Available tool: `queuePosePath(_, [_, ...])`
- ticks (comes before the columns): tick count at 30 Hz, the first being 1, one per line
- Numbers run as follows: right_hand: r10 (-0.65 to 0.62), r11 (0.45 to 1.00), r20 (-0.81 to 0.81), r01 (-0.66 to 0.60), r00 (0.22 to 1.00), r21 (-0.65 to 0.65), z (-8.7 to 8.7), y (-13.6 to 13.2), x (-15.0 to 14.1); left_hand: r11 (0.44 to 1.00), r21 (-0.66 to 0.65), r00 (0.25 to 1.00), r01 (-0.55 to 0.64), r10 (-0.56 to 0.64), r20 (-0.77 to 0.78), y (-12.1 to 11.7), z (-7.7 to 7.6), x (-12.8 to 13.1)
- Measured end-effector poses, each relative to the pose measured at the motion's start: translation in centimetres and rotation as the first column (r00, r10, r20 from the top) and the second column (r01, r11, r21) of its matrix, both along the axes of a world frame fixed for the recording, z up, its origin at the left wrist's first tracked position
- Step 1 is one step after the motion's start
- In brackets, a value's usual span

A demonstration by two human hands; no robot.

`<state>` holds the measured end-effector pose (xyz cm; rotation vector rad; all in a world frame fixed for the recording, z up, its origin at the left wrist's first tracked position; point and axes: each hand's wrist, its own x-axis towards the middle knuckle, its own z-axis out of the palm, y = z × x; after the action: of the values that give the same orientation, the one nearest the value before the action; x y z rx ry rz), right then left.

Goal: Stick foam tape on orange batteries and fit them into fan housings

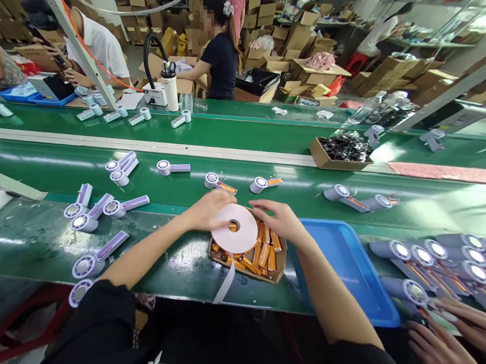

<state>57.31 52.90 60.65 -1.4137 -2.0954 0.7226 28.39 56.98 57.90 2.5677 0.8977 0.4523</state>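
A wide, flat roll of white tape (245, 237) lies tilted over a shallow cardboard box (278, 276), its loose end hanging toward me. My left hand (210, 209) grips the roll's upper left edge, thumb on its face close to the core hole. Inside the box are several orange-wrapped battery cells (264, 253), partly covered by the roll. My right hand (278, 218) is open at the box's right rim, fingers apart and curved toward the roll. Beyond my hands, two lilac handheld fan bodies (259, 184) with orange cells in their handles rest on the green belt.
A blue tray (341, 263) sits to the right of the box. Several fan bodies (83, 222) stand at left, more (424, 255) at right, where a co-worker's hands (451, 323) handle one. A carton of black parts (343, 149) stands across the belt (210, 156).
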Motion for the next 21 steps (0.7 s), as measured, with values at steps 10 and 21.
queuePosePath(10, [-0.273,0.962,-0.221,0.261,0.936,-0.079,-1.2,-4.9,0.7,0.981,-0.058,0.96,0.187,-0.195,-0.2,-5.3,1.1,-0.6])
queuePosePath(21, [-0.039,0.971,0.312,0.11,0.949,-0.212,-3.7,13.3,-3.6,0.978,-0.1,0.972,-0.182,0.194,0.135,-10.1,0.7,-7.3])
